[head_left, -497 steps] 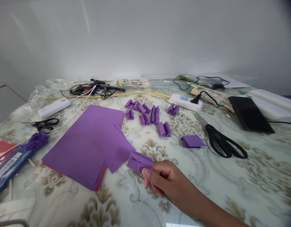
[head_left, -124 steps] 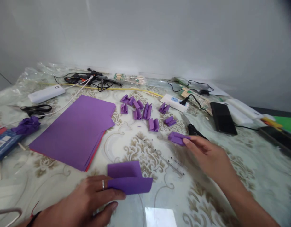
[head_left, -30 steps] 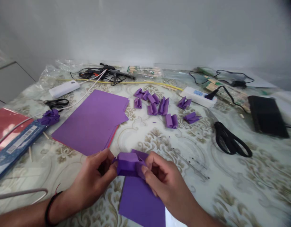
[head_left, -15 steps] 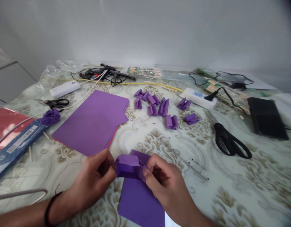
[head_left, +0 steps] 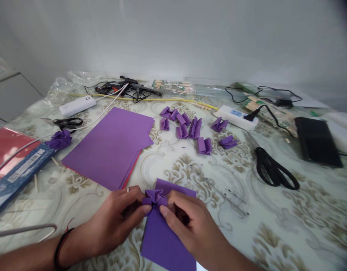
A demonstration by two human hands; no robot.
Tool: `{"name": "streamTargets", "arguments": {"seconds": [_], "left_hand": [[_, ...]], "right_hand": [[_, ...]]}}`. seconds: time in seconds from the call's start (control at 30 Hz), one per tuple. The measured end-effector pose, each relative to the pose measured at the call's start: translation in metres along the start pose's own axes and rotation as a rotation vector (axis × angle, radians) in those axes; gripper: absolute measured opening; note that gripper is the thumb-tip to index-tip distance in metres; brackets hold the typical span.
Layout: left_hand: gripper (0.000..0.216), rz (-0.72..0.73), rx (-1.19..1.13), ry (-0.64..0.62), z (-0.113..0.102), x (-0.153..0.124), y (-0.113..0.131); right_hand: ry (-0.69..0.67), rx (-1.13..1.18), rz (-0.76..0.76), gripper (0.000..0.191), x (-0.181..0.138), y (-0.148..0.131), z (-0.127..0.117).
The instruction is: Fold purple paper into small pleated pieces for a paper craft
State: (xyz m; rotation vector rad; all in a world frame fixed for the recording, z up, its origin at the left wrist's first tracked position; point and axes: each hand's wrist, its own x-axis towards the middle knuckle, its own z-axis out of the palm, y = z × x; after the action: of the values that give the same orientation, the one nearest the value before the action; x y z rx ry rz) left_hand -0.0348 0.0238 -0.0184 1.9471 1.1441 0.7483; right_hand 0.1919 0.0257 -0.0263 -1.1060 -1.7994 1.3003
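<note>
Between my two hands is a small folded purple paper piece [head_left: 154, 197], its creases pinched into a star-like shape. My left hand [head_left: 117, 216] grips its left side between thumb and fingers. On the other side, my right hand [head_left: 190, 218] pinches it the same way, thumb in front. Below them a purple paper sheet [head_left: 164, 239] lies on the table, partly covered by my right hand. Several folded purple pieces [head_left: 195, 128] sit farther back, and a stack of purple sheets [head_left: 111, 145] lies to the left with red paper under it.
Black-handled scissors [head_left: 275, 169] lie at the right, near a black phone-like slab [head_left: 318, 141]. A clear ruler [head_left: 218, 190] rests right of my hands. Smaller scissors [head_left: 67, 122] and a blue packet [head_left: 23, 169] are at the left. A white power strip [head_left: 237, 117] stands at the back.
My hands have come closer together. The paper piece between them has gone from an open, box-like form to a tighter, pinched-in shape.
</note>
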Motion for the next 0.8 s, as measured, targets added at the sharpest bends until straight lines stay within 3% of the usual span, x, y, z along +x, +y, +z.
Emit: {"name": "streamTargets", "arguments": {"seconds": [0.13,0.33,0.5,0.67,0.8], "left_hand": [[0.031,-0.007,-0.022,0.005,-0.0013,0.0000,-0.0001],[0.035,-0.202,-0.128,0.113,-0.0024,-0.0001,0.0016],[0.035,-0.256,-0.177,0.100,-0.0006,-0.0008,0.0004],[0.034,-0.261,-0.185,0.058,-0.0022,0.0015,0.0027],[0.035,-0.187,-0.149,-0.002,-0.0034,0.0022,0.0038]], "right_hand": [[-0.006,-0.005,0.017,0.038,0.0016,0.0009,-0.0013],[0.065,0.148,0.167,0.040,0.0000,0.0018,-0.0043],[0.069,0.175,0.183,0.040,0.0000,0.0011,-0.0043],[0.056,0.140,0.179,0.038,0.0015,-0.0020,-0.0037],[0.017,0.063,0.093,0.038,0.0031,-0.0034,-0.0032]]}}
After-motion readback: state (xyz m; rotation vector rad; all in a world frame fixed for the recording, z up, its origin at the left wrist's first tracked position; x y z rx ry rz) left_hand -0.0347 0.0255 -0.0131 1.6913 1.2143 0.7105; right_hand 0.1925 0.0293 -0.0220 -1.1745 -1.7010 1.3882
